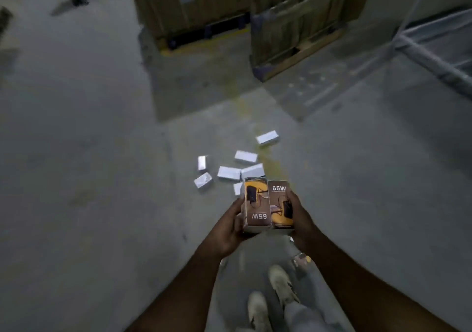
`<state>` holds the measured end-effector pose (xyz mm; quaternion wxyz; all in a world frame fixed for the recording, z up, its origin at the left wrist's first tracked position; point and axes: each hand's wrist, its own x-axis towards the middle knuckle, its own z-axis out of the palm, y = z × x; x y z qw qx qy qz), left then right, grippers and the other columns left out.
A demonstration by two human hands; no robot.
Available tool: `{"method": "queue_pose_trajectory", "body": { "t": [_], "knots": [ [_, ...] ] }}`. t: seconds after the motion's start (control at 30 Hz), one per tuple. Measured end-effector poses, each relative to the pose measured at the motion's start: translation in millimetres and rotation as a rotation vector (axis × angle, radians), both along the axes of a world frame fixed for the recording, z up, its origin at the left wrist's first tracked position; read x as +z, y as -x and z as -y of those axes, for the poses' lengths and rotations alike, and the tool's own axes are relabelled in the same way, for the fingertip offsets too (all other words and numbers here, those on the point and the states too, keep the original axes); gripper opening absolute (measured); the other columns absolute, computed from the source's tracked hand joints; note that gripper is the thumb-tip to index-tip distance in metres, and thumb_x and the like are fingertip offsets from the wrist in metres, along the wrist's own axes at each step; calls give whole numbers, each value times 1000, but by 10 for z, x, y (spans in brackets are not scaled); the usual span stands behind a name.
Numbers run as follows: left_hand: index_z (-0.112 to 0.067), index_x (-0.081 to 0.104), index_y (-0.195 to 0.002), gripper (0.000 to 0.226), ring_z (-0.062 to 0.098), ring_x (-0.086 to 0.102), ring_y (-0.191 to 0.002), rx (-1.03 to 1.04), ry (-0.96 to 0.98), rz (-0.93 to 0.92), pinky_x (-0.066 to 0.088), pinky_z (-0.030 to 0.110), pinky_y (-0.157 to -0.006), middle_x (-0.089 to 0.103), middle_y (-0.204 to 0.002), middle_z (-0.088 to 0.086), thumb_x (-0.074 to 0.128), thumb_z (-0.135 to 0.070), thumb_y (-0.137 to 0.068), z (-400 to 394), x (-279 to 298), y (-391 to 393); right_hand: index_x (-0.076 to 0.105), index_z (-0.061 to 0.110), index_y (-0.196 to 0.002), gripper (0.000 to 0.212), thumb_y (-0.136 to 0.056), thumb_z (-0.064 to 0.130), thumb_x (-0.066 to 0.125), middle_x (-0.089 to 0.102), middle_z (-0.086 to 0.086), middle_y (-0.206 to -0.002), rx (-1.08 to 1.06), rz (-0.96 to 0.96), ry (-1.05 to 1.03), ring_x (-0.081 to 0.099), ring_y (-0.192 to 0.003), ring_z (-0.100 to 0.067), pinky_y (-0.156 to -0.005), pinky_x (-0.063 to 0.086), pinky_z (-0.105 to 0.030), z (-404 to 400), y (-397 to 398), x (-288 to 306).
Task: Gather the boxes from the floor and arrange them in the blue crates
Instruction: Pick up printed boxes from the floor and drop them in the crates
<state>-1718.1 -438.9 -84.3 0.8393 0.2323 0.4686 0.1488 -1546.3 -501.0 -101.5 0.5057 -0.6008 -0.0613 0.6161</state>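
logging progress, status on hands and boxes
Left hand and right hand hold two boxes. White boxes scattered on floor. No crate visible.

Dim, grey concrete floor, scuffed and marked by a faded yellow stain. At the far side, large cardboard cartons on a dark pallet, beside a wooden crate on its own pallet. To the right, a pale metal frame.

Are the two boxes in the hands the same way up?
No. The left box reads 65W upside down; the right box reads it upright.
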Motion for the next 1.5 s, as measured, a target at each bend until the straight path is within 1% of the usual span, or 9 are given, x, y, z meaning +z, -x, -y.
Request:
{"method": "queue_pose_trajectory", "body": {
  "t": [0.2,0.33,0.4,0.57,0.77,0.9,1.03,1.2,1.5],
  "knots": [
    [-16,56,-140,58,31,66,-113,-172,19,84,54,49,-95,62,-136,16,53,-52,-95,82,245,-583,69,11,-107,37,-96,44,57,77,-10,-97,-185,278,13,74,-87,-29,-75,58,-36,392,-507,377],
    [-11,59,-136,56,29,71,-97,-259,-25,69,48,51,-101,68,-125,18,67,-37,-87,191,341,-1099,59,17,-108,39,-84,43,74,70,-4,-103,-330,394,7,71,-86,-19,-74,59,-35,746,-950,493],
    [-11,63,-129,46,29,73,-92,-275,-23,80,58,45,-87,71,-119,18,68,-29,-87,215,380,-1310,51,20,-118,57,-77,49,78,67,1,-108,-344,417,44,70,-92,-18,-78,61,-39,838,-1120,483],
    [-7,61,-130,43,28,75,-78,-382,-36,39,59,33,-57,73,-107,19,66,-26,-91,349,437,-2030,51,26,-116,42,-88,54,63,66,4,-105,-474,418,-1,70,-91,-16,-74,60,-36,1131,-1692,544],
    [-11,62,-129,53,26,74,-85,-468,-80,-15,61,37,-77,72,-114,17,74,-29,-81,685,380,-3250,61,19,-118,29,-99,40,55,69,2,-103,-538,418,-25,67,-83,-8,-53,50,-15,1562,-2847,543],
    [-13,61,-134,60,26,73,-91,-490,-107,-34,55,40,-88,70,-122,17,77,-32,-80,878,378,-4046,63,18,-121,29,-98,35,58,72,-2,-108,-550,399,-32,70,-87,-13,-58,53,-18,1802,-3611,602],
    [-19,65,-120,35,22,73,-83,-508,-116,-31,57,36,-80,75,-106,9,68,-30,-87,1027,503,-4775,64,19,-121,28,-98,34,58,72,-1,-108,-575,414,-36,69,-86,-12,-56,51,-16,1957,-4298,695],
    [-17,63,-121,32,27,70,-87,-539,-128,-31,45,53,-105,73,-104,10,54,-26,-91,968,569,-5602,63,19,-122,28,-98,33,59,70,-1,-111,-647,416,-49,67,-85,-8,-56,50,-15,1996,-4997,717],
    [-17,61,-133,47,27,72,-102,-707,-169,64,57,47,-92,71,-123,13,60,-42,-93,549,489,-7226,59,23,-131,37,-95,25,64,72,0,-114,-812,363,-110,72,-93,-14,-69,56,-27,1627,-6439,650]
  ]
}}
